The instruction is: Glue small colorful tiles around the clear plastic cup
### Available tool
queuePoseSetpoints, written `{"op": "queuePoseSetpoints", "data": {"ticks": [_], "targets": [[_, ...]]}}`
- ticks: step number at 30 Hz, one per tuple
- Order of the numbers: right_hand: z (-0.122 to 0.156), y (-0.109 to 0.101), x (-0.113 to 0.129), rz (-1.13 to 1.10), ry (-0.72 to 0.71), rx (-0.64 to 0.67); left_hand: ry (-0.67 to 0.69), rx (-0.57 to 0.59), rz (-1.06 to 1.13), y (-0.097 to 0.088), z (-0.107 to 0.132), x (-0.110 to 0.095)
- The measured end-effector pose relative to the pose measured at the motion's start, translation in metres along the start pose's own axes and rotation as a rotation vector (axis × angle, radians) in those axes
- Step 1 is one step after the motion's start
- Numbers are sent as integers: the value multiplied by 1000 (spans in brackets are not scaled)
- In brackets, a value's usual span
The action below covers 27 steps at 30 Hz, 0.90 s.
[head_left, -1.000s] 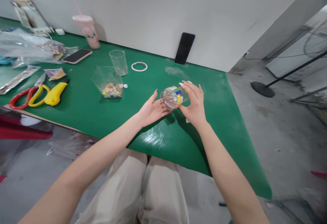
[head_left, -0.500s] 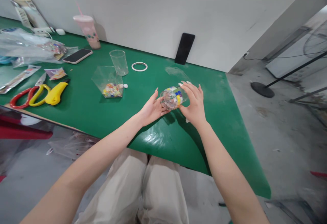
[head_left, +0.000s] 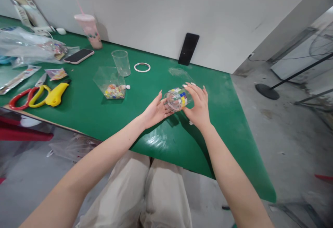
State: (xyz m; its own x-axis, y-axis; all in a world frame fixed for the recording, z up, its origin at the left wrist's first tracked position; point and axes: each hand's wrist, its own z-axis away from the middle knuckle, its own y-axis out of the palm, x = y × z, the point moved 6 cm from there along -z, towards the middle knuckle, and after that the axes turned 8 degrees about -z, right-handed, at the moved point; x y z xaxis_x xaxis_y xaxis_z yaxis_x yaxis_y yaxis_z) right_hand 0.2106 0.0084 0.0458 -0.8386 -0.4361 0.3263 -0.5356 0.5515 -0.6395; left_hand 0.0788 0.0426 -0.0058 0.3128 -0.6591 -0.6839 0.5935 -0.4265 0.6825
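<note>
A clear cup (head_left: pixel 176 99) with rows of coloured tiles stuck round its wall lies tilted on its side above the green table (head_left: pixel 109 117), its mouth facing me. My right hand (head_left: pixel 199 106) wraps round its tiled far end. My left hand (head_left: pixel 155 111) cups the open rim from the left, fingers curved against it. A clear tray of loose coloured tiles (head_left: pixel 112 87) sits to the left, and a plain empty clear cup (head_left: pixel 121 62) stands upright just behind it.
A white ring (head_left: pixel 142 67) lies near the wall; a black phone (head_left: pixel 188 49) leans on the wall. At left are yellow and red scissors (head_left: pixel 39 95), a second phone (head_left: pixel 78 56), a pink tumbler (head_left: pixel 88 30) and plastic bags (head_left: pixel 28 49). The table's right edge drops to the floor.
Almost nothing: both hands keep the tiled cup in the same place, with only a slight shift of the view.
</note>
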Motion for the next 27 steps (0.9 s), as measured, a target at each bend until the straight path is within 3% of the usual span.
{"op": "queuePoseSetpoints", "data": {"ticks": [27], "targets": [[3,5,-5,19,53,6,-27,-44,-15,0,0,2]]}}
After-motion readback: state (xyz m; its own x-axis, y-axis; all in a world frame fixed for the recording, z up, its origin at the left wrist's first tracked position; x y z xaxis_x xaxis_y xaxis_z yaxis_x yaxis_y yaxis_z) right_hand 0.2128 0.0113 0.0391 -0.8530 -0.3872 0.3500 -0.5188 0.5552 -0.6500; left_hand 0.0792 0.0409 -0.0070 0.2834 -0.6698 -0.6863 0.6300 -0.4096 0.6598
